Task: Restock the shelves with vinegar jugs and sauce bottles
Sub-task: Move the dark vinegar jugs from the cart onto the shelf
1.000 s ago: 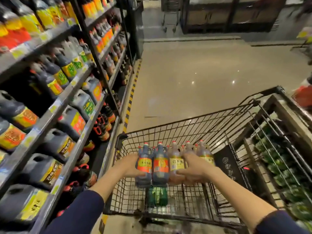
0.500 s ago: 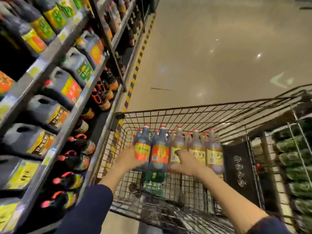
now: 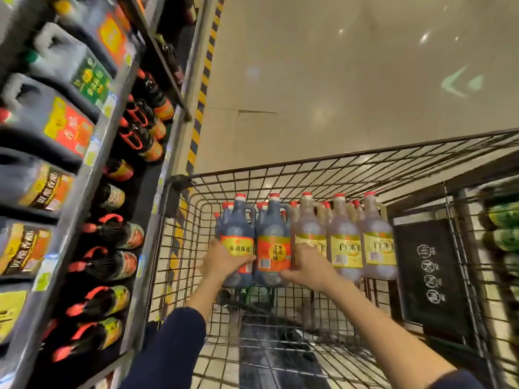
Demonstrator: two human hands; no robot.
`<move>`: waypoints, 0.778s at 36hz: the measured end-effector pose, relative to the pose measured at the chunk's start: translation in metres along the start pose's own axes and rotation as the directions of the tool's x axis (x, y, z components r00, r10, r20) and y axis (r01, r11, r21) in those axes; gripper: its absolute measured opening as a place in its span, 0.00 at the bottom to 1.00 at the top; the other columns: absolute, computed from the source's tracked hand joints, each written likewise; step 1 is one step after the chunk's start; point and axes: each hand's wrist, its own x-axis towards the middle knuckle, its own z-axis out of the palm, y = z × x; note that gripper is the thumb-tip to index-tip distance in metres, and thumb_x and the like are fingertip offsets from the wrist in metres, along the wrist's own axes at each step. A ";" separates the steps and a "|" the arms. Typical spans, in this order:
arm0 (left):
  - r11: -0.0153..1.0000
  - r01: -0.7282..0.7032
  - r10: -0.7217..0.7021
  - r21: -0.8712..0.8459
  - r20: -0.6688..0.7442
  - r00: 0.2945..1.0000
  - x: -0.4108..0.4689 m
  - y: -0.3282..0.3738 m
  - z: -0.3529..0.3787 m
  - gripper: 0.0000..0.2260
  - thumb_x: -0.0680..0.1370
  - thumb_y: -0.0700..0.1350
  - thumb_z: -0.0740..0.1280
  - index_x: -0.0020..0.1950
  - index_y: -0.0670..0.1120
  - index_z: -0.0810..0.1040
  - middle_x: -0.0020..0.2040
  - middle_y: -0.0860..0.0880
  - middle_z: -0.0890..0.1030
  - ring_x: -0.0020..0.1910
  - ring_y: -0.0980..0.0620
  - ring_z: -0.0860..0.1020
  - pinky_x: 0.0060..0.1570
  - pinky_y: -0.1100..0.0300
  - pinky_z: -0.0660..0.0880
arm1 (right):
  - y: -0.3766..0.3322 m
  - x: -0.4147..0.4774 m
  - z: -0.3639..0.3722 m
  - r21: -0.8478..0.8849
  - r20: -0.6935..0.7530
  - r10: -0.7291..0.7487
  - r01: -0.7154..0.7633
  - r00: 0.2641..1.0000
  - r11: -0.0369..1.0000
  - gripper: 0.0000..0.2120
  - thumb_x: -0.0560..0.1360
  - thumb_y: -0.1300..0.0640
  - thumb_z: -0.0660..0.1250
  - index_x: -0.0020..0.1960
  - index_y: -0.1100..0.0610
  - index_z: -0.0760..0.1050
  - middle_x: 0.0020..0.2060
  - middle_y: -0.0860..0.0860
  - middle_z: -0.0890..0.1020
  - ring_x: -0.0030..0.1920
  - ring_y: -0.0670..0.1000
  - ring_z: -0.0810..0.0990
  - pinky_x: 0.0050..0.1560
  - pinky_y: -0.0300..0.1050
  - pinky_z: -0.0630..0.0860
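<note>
**Hands.** The left hand point(image 3: 222, 263) grasps a dark bottle point(image 3: 237, 220) low on its body, fingers wrapped across the orange label. The right hand point(image 3: 310, 266) is clasped over the lower label of a pale bottle point(image 3: 307, 223). Its fingertips point(image 3: 284, 273) reach the foot of a second dark bottle point(image 3: 272, 228) standing between the two hands. Both forearms are bare, with dark sleeves point(image 3: 171, 341) at the elbows.

**Bottles.** The three stand upright and touching in one row. Two more pale bottles point(image 3: 345, 248) adjoin at 3 o'clock of the right hand. All have red caps. Further caps show behind the row; their number cannot be told.

**Cart.** The row sits inside a wire cart point(image 3: 309, 169), toward its far end. Whether the bottles rest on the cart's bottom cannot be told. A black panel point(image 3: 429, 276) with white symbols hangs at 3 o'clock.

**Shelves.** The shelves point(image 3: 92, 169) run along 9 o'clock, close beside the cart. The upper tiers carry dark jugs point(image 3: 50, 127) and the lower tiers red-capped dark bottles point(image 3: 112, 262); this side is blurred.

**Surroundings.** The pale floor point(image 3: 337, 94) fills 12 o'clock, with a yellow-black strip point(image 3: 200, 105) along the shelf base. Green goods point(image 3: 502, 217) show at the 3 o'clock edge.
</note>
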 end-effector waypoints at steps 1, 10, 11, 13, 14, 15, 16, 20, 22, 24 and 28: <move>1.000 0.002 -0.002 -0.004 0.012 1.000 0.002 -0.001 -0.001 0.41 0.60 0.62 0.78 0.64 0.42 0.68 0.57 0.45 0.78 0.53 0.45 0.79 0.53 0.53 0.76 | -0.001 0.002 0.002 0.033 0.001 0.022 -0.022 1.000 0.999 0.16 0.70 0.53 0.72 0.52 0.62 0.75 0.47 0.56 0.80 0.45 0.52 0.77 0.44 0.45 0.73; 0.997 0.021 -0.012 -0.069 0.123 0.992 0.013 -0.014 -0.020 0.35 0.55 0.63 0.78 0.55 0.46 0.75 0.48 0.48 0.81 0.46 0.48 0.81 0.49 0.51 0.79 | -0.007 0.022 0.030 0.157 -0.068 0.244 -0.231 0.967 0.960 0.22 0.65 0.50 0.75 0.53 0.60 0.74 0.48 0.57 0.80 0.46 0.54 0.79 0.43 0.46 0.76; 0.997 0.021 -0.012 -0.074 0.126 0.992 0.014 -0.016 -0.022 0.37 0.53 0.64 0.77 0.55 0.46 0.76 0.48 0.48 0.81 0.45 0.49 0.81 0.49 0.51 0.79 | -0.007 0.024 0.034 0.167 -0.083 0.265 -0.249 0.961 0.954 0.23 0.65 0.49 0.76 0.53 0.60 0.74 0.48 0.57 0.80 0.47 0.55 0.79 0.43 0.47 0.76; 0.996 0.023 -0.013 -0.081 0.124 0.992 0.013 -0.020 -0.028 0.42 0.47 0.67 0.74 0.55 0.47 0.76 0.48 0.49 0.82 0.44 0.50 0.81 0.48 0.52 0.80 | -0.009 0.028 0.040 0.199 -0.120 0.304 -0.277 0.945 0.940 0.24 0.65 0.48 0.76 0.53 0.61 0.73 0.46 0.57 0.80 0.46 0.55 0.79 0.41 0.46 0.75; 0.996 0.025 -0.014 -0.085 0.129 0.992 0.013 -0.022 -0.030 0.43 0.45 0.67 0.73 0.55 0.47 0.76 0.47 0.49 0.82 0.44 0.51 0.81 0.47 0.53 0.80 | -0.009 0.030 0.044 0.207 -0.139 0.326 -0.294 0.935 0.933 0.26 0.64 0.47 0.77 0.53 0.61 0.73 0.46 0.57 0.80 0.46 0.55 0.79 0.41 0.47 0.76; 0.996 0.026 -0.014 -0.088 0.138 0.990 0.012 -0.023 -0.034 0.42 0.46 0.67 0.73 0.55 0.48 0.76 0.47 0.50 0.82 0.44 0.52 0.81 0.47 0.54 0.80 | -0.010 0.031 0.048 0.210 -0.159 0.345 -0.309 0.925 0.927 0.28 0.64 0.46 0.77 0.54 0.61 0.72 0.47 0.57 0.79 0.47 0.56 0.79 0.43 0.49 0.77; 0.995 0.021 -0.007 -0.097 0.143 0.990 0.007 -0.023 -0.039 0.39 0.48 0.66 0.74 0.55 0.48 0.76 0.46 0.51 0.81 0.44 0.52 0.80 0.47 0.55 0.79 | -0.011 0.033 0.052 0.208 -0.177 0.361 -0.323 0.916 0.923 0.31 0.63 0.44 0.77 0.56 0.61 0.71 0.48 0.58 0.78 0.49 0.57 0.78 0.45 0.51 0.78; 0.986 0.027 -0.003 -0.163 0.144 0.990 -0.003 -0.031 -0.052 0.25 0.58 0.59 0.79 0.48 0.51 0.76 0.43 0.53 0.81 0.43 0.54 0.80 0.47 0.58 0.78 | -0.028 0.037 0.060 0.234 -0.218 0.462 -0.414 0.860 0.880 0.42 0.64 0.46 0.77 0.66 0.67 0.63 0.59 0.62 0.73 0.59 0.62 0.74 0.55 0.54 0.75; 0.976 0.029 0.006 -0.214 0.165 0.986 -0.005 -0.036 -0.056 0.27 0.56 0.59 0.79 0.50 0.51 0.76 0.45 0.53 0.82 0.44 0.54 0.81 0.50 0.55 0.79 | -0.035 0.040 0.064 0.239 -0.226 0.515 -0.465 0.827 0.852 0.43 0.65 0.47 0.77 0.67 0.68 0.61 0.61 0.63 0.71 0.62 0.62 0.71 0.57 0.53 0.72; 0.965 0.036 0.013 -0.259 0.185 0.983 -0.006 -0.041 -0.060 0.31 0.52 0.59 0.78 0.51 0.52 0.77 0.46 0.52 0.83 0.45 0.53 0.82 0.51 0.52 0.79 | -0.040 0.046 0.070 0.231 -0.238 0.556 -0.510 0.796 0.829 0.45 0.64 0.44 0.77 0.67 0.68 0.60 0.62 0.64 0.69 0.63 0.62 0.70 0.59 0.54 0.70; 0.950 0.038 0.015 -0.310 0.166 0.986 -0.009 -0.049 -0.063 0.36 0.46 0.63 0.75 0.51 0.51 0.78 0.45 0.53 0.84 0.44 0.54 0.82 0.51 0.52 0.80 | -0.050 0.058 0.078 0.128 -0.295 0.622 -0.615 0.725 0.778 0.49 0.61 0.36 0.75 0.65 0.68 0.61 0.62 0.63 0.70 0.62 0.62 0.70 0.58 0.52 0.70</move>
